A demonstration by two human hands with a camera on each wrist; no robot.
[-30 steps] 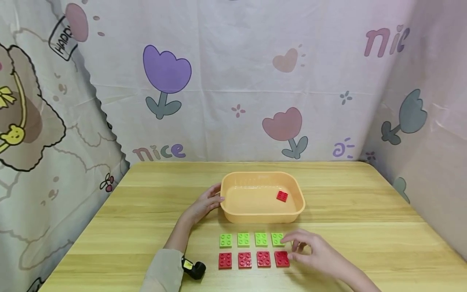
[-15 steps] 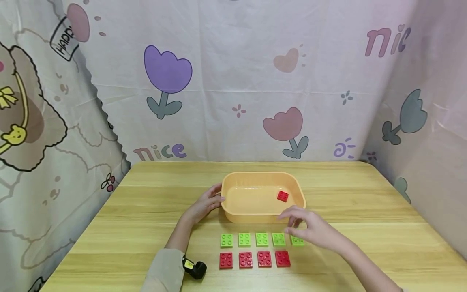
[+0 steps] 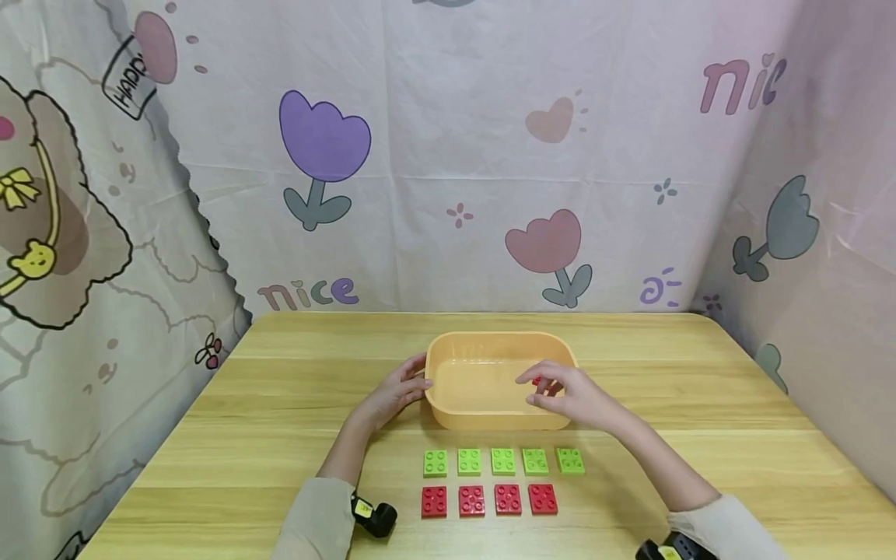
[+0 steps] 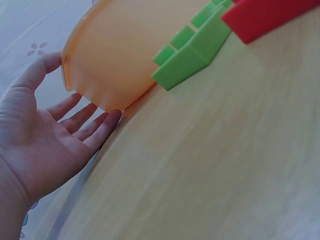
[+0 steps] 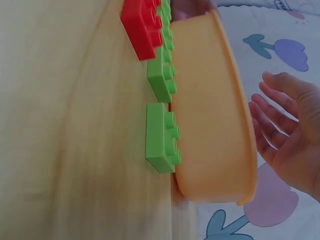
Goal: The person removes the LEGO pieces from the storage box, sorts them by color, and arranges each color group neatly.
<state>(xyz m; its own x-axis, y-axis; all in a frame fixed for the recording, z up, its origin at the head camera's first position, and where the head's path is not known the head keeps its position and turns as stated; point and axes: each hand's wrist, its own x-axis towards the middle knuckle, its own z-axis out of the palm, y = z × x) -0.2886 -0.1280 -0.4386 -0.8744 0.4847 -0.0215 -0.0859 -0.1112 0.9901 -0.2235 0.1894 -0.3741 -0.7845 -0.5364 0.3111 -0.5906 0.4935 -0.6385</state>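
A yellow-orange plastic basin stands on the table. My left hand is at its left end, fairly straight fingers against the outer wall and thumb at the rim, as the left wrist view shows. Over the basin's right part hovers my right hand, fingers loosely bent with nothing between them. Partly hidden behind those fingers is a red toy brick inside the basin. In front of the basin, several green bricks form a row, and several red bricks form another nearer me.
The wood-grain table runs back to a hanging cloth printed with flowers. Wrist cameras are strapped at both sleeves, the left one close beside the red row. In the right wrist view, a green brick sits close to the basin wall.
My right hand has moved from the right end of the brick rows up and over the basin, uncovering the rightmost green brick. My left hand stays on the basin.
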